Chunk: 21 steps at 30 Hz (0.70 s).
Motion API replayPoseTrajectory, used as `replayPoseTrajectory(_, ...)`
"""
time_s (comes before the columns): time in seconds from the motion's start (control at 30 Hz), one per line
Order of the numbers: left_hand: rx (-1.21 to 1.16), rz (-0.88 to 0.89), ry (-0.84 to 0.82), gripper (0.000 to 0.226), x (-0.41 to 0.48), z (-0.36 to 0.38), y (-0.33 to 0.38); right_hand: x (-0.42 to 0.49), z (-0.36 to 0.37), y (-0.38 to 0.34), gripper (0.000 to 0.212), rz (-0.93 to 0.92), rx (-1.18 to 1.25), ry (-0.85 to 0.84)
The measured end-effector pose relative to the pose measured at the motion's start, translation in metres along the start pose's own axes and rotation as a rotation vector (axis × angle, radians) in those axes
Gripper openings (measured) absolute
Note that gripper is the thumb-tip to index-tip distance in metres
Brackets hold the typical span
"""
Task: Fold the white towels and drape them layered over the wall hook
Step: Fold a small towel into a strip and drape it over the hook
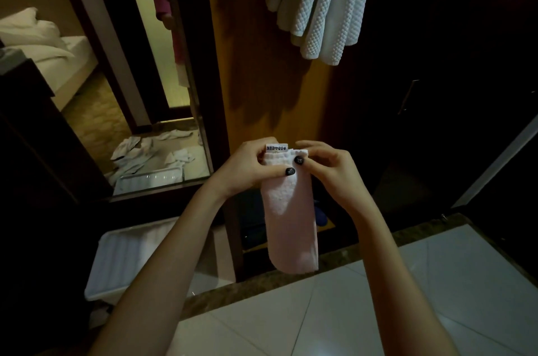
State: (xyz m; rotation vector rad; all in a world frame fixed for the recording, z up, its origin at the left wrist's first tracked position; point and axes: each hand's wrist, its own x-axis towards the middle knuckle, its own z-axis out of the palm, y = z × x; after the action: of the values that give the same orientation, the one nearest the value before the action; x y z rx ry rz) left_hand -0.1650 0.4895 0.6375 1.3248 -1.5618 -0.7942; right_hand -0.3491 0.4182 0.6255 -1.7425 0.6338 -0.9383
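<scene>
The folded white towel [291, 224] hangs as a narrow strip in the middle of the frame. It is held by its top edge so its own weight keeps the layers straight, probably ready to be lifted to the hung towels [320, 6] at the upper right of centre. The left hand [247, 168] and right hand [330, 171] meet at that top edge beside the label [276, 148], each pinching the cloth with thumb in front and curled fingers behind.
</scene>
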Motion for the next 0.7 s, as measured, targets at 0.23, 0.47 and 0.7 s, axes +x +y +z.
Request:
replayPoseTrajectory(0.23,-0.180,0.048,0.061,0.039,-0.003,-0.004,0.001,0.002,0.000,-0.016,0.014,0.041,0.069,-0.109)
replayPoseTrajectory(0.47,-0.118,0.031,0.033,0.040,-0.004,-0.009,-0.001,0.002,0.004,-0.016,0.015,0.072,-0.010,-0.130)
replayPoseTrajectory(0.7,-0.118,0.054,0.086,0.032,-0.007,-0.014,0.002,0.003,0.017,-0.018,0.013,0.048,0.034,-0.016)
